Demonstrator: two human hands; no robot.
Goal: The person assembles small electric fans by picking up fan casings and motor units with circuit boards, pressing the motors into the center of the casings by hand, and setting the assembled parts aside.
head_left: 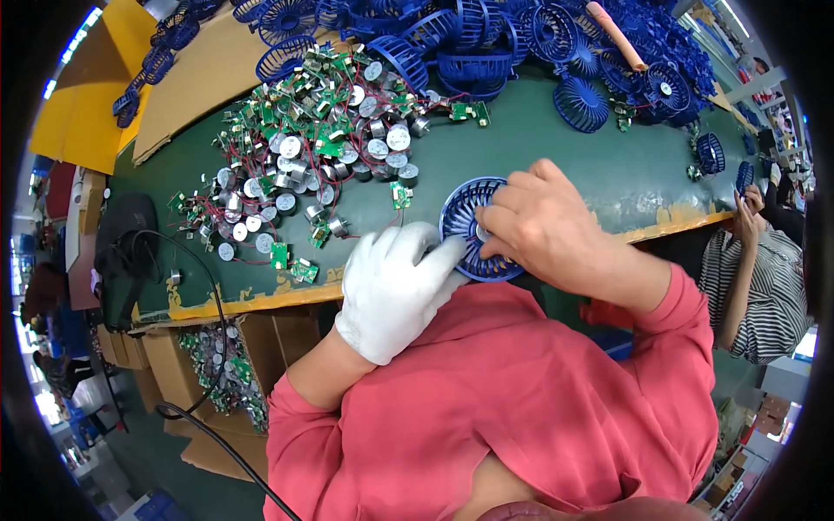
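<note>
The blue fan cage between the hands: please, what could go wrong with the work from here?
The left hand and right hand both have fingers at the blue fan cage, so a thin rib might bend if pressed hard.
A green circuit board lies near the yellow table edge; a sleeve could knock it off.
The wired motors lie in a heap, so pulling one could drag others along.

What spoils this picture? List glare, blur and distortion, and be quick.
Head view: fisheye stretching at the rim, with black corners; head view: the light strip at upper left burns out, and pale glare lies on the green table at right; head view: background at both sides looks soft.
</note>
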